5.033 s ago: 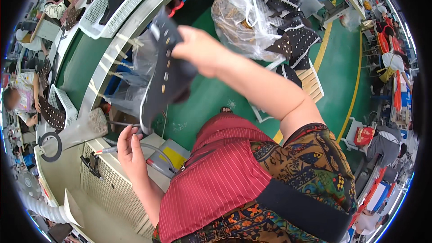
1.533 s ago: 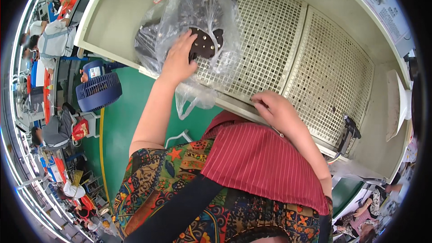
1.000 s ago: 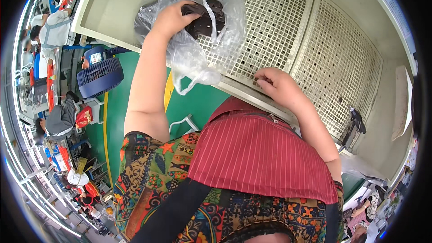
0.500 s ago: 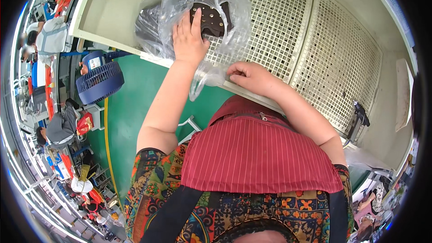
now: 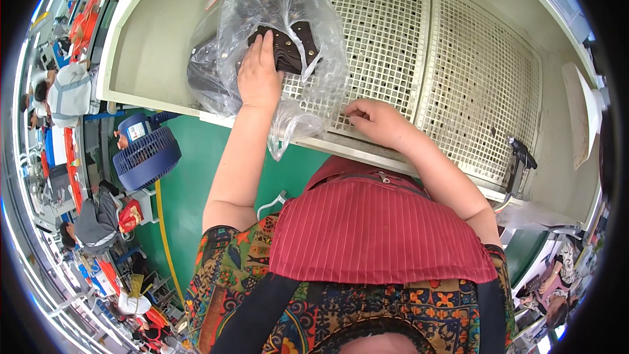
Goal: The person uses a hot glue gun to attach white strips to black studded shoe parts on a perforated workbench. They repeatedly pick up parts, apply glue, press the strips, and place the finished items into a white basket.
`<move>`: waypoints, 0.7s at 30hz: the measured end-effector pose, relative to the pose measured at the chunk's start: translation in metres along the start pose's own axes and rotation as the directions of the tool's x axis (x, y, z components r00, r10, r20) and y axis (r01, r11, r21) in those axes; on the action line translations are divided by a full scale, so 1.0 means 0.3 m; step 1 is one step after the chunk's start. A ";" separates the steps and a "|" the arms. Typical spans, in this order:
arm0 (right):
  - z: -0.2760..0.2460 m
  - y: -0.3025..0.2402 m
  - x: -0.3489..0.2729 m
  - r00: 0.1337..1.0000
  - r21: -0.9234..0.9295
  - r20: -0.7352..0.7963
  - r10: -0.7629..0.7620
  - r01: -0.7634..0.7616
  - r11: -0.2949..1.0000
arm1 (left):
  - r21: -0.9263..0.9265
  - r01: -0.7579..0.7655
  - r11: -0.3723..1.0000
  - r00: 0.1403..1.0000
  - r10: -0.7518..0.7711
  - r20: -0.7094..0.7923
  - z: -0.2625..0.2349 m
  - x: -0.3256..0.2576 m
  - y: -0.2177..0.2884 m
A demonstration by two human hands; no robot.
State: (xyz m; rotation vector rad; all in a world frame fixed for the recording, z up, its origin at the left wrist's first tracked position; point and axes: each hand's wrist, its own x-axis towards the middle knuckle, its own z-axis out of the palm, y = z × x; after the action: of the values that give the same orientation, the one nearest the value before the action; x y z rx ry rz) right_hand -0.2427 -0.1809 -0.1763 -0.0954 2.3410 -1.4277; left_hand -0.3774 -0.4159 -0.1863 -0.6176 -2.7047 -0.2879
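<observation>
Now left hand (image 5: 259, 78) flat on plastic bag (image 5: 262, 33), right hand (image 5: 373, 120) beside.

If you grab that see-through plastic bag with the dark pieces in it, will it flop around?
Probably yes. The clear plastic bag is crinkled and loose, and its end droops over the table edge, so it likely sags when lifted. The dark flat pieces under the left hand seem stacked loosely, so they may slide about. The shiny film looks a bit slippery.

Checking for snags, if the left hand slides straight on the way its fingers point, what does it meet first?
The left hand already lies on the clear plastic bag; its fingertips touch the dark studded leather pieces, so probably those.
</observation>
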 end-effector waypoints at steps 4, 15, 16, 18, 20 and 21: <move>-0.042 0.003 -0.015 1.000 0.010 -0.011 0.010 -0.010 1.000 | -0.032 0.106 0.994 0.994 -0.105 0.042 -0.028 0.051 -0.017; -0.369 0.069 -0.016 0.864 0.206 -0.502 0.033 0.082 0.975 | -0.507 0.216 0.834 0.969 -0.248 0.006 -0.656 -0.003 0.031; -0.366 0.060 0.002 0.863 0.231 -0.502 0.053 0.074 0.970 | -0.473 0.181 0.862 0.982 -0.188 0.033 -0.694 -0.037 0.041; -0.340 -0.005 0.015 0.908 0.293 -0.403 0.113 0.011 0.956 | -0.472 0.214 0.855 0.977 -0.191 0.097 -0.760 -0.077 0.090; -0.247 0.056 0.068 0.958 0.395 -0.284 0.035 0.083 0.915 | -0.602 0.171 0.780 0.982 -0.084 0.170 -0.823 -0.093 0.167; -0.194 0.088 0.108 0.986 0.599 -0.164 0.023 0.081 0.797 | -0.646 0.110 0.755 0.985 0.007 0.175 -0.843 -0.095 0.202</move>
State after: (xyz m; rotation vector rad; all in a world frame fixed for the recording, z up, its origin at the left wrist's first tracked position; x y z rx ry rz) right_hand -0.2899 -0.1279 -0.1853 0.1740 1.8777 -2.2013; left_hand -0.2527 -0.4415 0.0423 -0.7724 -2.7431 -1.2979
